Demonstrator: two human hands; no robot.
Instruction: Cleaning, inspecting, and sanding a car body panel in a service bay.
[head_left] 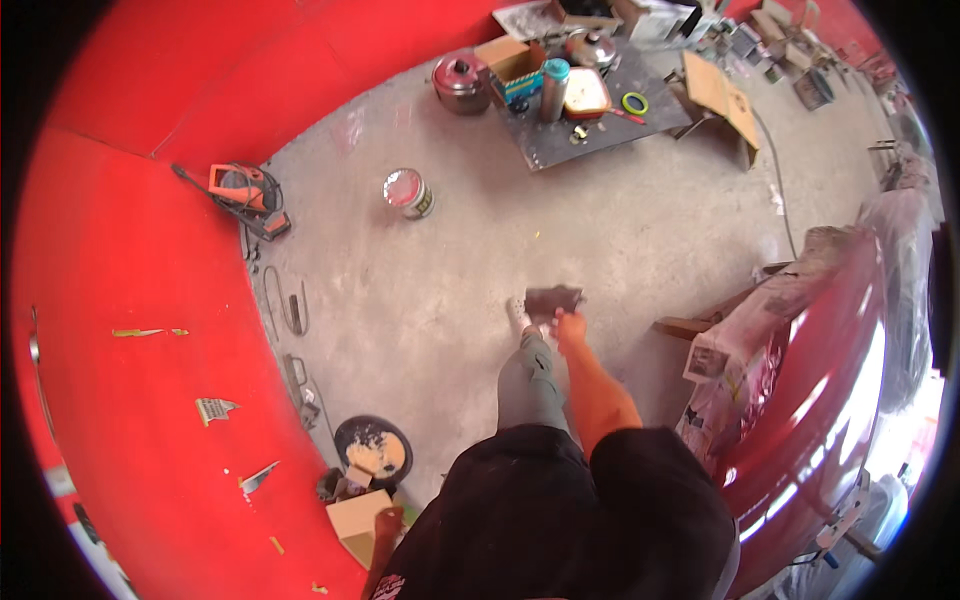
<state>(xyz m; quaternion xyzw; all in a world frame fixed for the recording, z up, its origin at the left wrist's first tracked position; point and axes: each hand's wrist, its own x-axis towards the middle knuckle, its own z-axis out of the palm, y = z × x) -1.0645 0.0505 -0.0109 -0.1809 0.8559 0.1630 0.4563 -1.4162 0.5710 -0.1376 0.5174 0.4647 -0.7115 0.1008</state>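
Note:
My right hand (571, 327) is stretched out ahead of my body, above my foot. Its fingers are closed on the near edge of a dark, flat rectangular piece (553, 301), whose exact kind I cannot make out. Part of a light-coloured shoe (518, 312) shows just left of that piece. Low on the left, my left hand (388, 522) hangs beside my dark shirt, near an open cardboard box (362, 516). It is dim there, and its fingers cannot be told apart.
Ahead stands a dark table (600, 140) with a bottle, a tub and a tape roll. A paint bucket (408, 193) and an orange-and-black machine (245, 192) are farther left. A black basin (374, 449) sits near the red wall (150, 380). Glossy red panels (815, 400) stand at right.

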